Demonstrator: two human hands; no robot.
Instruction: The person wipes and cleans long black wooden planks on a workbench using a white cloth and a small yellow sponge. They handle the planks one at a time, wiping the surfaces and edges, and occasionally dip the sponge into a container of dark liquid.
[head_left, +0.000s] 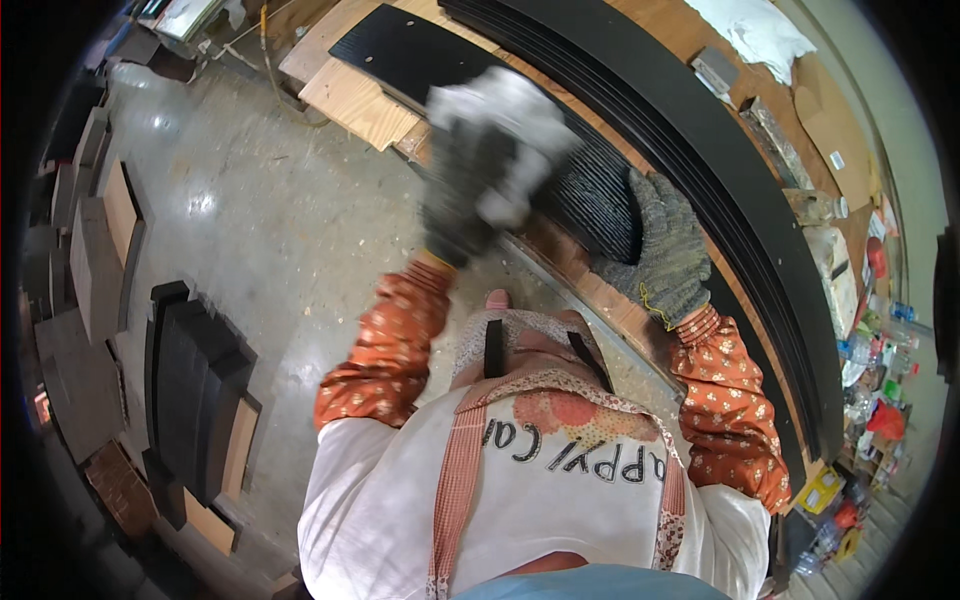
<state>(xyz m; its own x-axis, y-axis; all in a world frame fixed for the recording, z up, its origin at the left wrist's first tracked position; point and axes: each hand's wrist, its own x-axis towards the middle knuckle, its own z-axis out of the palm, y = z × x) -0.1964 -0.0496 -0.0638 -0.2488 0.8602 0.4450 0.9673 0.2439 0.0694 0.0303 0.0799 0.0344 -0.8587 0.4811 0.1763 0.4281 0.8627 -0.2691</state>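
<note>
Fingers lying close together, the gloved right hand [675, 245] rests on the finely lined black board [595, 200] at its two o'clock end. The gloved left hand [465, 185] is at twelve o'clock with a white cloth [505, 105] — blur hides its fingers, so I cannot tell whether they pinch or spread. The board lies over the worktable [680, 28], running from eleven o'clock to two. To wipe well, I'd press that end steady and draw the cloth lengthwise with even pressure, loose folds tucked in — trailing corners could catch. Farther out, curved black strips [705, 160] sit at one o'clock, bottles [858, 350] at three, dark planks [200, 350] between eight and nine.
</note>
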